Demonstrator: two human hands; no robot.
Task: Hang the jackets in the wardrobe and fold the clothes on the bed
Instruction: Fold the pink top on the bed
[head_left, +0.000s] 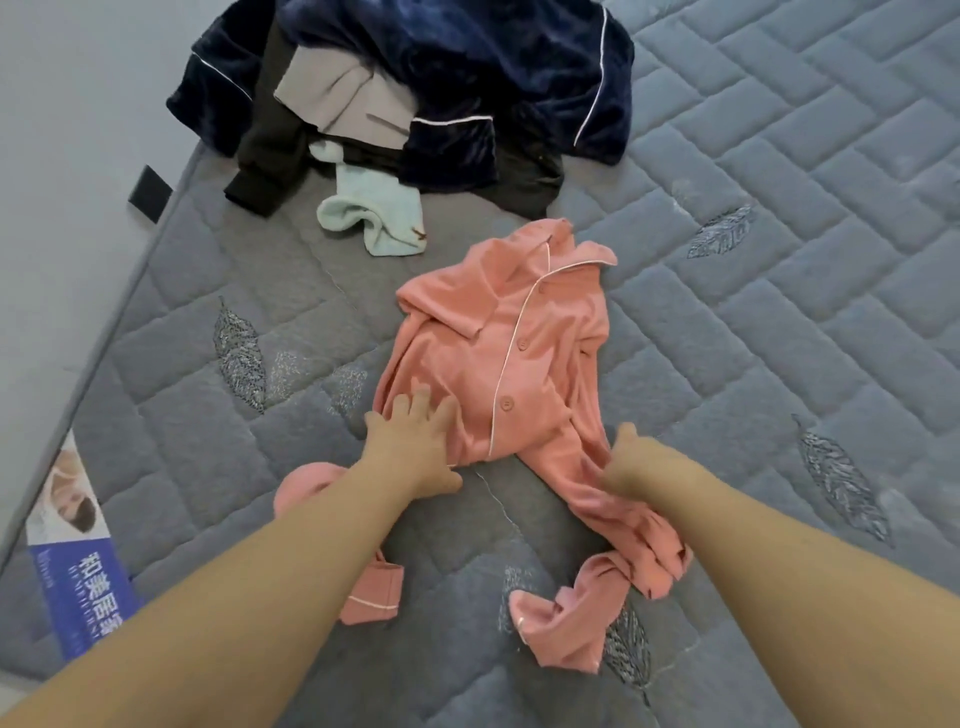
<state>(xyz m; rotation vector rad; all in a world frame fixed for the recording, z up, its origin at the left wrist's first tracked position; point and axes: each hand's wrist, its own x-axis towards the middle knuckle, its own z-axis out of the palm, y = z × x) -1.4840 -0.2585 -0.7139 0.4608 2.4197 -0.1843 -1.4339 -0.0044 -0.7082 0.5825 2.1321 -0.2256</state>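
Note:
A pink button-up pyjama shirt (519, 343) with white piping lies crumpled, front up, in the middle of the grey quilted mattress (779, 208). My left hand (415, 441) presses flat on its lower left hem with fingers spread. My right hand (631, 467) grips the fabric at the shirt's lower right, where a sleeve trails toward me. The pink cuffs (561, 629) lie bunched near the front.
A pile at the far side holds a navy velvet garment (493, 67), a grey piece (343, 98), black clothing (265, 150) and a pale blue cloth (374, 213). The mattress's left edge carries a blue label (83, 582); a pale wall lies beyond it.

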